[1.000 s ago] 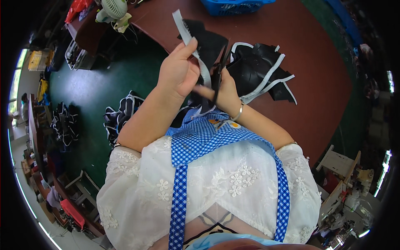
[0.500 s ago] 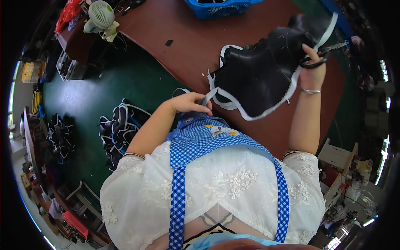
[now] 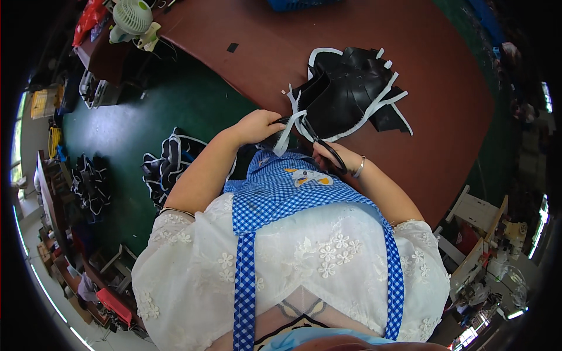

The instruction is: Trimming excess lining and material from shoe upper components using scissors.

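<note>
A stack of black leather-like pieces edged with white zipper-like tape (image 3: pixel 345 93) lies on the brown table at its near edge. My left hand (image 3: pixel 257 127) is closed on the near left corner of a black piece, where loose white tape ends (image 3: pixel 283 140) hang down. Black-handled scissors (image 3: pixel 325 151) are gripped in my right hand (image 3: pixel 342 159), close to my apron. Their blades point up and left at the white tape beside my left fingers; whether they touch it I cannot tell.
The brown table (image 3: pixel 246 26) carries a small dark scrap (image 3: pixel 232 47) and part of a blue basket (image 3: pixel 295 4) at its far edge. A pale green fan (image 3: pixel 132 17) stands at the far left. Piles of white-edged black pieces (image 3: pixel 172 161) lie on the green floor at left.
My right hand has come down and left with the scissors, from the far right to the tape near my left hand. The black pieces it had lifted now lie lower on the table.
</note>
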A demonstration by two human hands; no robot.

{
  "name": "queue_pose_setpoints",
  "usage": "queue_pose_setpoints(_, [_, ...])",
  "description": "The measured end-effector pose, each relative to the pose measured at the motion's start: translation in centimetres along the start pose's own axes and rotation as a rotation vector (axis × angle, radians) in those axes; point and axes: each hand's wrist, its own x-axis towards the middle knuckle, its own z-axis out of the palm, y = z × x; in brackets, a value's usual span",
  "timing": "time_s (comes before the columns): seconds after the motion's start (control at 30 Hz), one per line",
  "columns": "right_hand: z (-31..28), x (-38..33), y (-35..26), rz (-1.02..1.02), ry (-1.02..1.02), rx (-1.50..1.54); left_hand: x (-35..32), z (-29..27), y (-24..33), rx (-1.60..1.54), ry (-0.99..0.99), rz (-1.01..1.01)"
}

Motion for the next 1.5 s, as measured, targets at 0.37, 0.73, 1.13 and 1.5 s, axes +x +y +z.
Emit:
queue_pose_setpoints(0.37, [4.3,0.3,-5.7,-0.721,0.263,-0.046,-2.3,-2.7,5.6,-0.491,0.327,0.225])
queue_pose_setpoints(0.73, [-4.1,-12.2,-20.7,-1.464,0.761,-0.571,-3.9,-4.8,1.7,-0.372,-0.454,0.256])
queue_pose_setpoints(1.13, [-18.7,-1.9,-6.4,-0.395,1.407,-0.346,-0.2,3.7,-2.1,-0.505,-0.087,-0.210])
queue_pose_setpoints(1.5, [1.4,-1.8,-0.3,0.027,0.044,-0.019,-2.2,3.3,-1.7,-0.373,-0.046,-0.209])
